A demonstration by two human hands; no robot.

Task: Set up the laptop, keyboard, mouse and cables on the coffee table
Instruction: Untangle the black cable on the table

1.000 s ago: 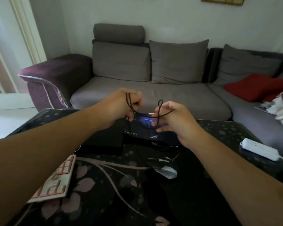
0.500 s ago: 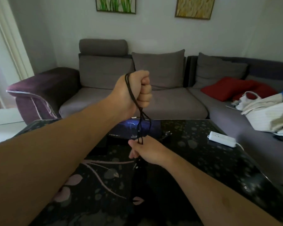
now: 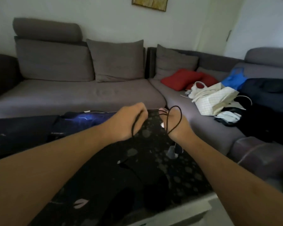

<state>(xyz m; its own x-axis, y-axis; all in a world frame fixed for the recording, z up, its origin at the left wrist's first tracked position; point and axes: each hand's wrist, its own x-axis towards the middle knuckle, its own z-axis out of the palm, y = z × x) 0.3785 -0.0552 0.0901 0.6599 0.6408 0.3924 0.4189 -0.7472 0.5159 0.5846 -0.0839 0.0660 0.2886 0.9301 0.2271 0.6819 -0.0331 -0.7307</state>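
Behind coffee table (image 3: 178,173), grey sofa (image 3: 82,93).

Left hand (image 3: 129,121) and right hand (image 3: 175,123) gripping black cable (image 3: 180,115), above dark coffee table (image 3: 178,173), grey sofa (image 3: 88,90) behind

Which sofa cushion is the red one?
The red cushion lying flat on the right seat section, beside the white bag; the other cushions are grey and stand upright against the backrest.

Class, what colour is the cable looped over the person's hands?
Black. The cable shows best in the head view, looped across the right hand and left hand.
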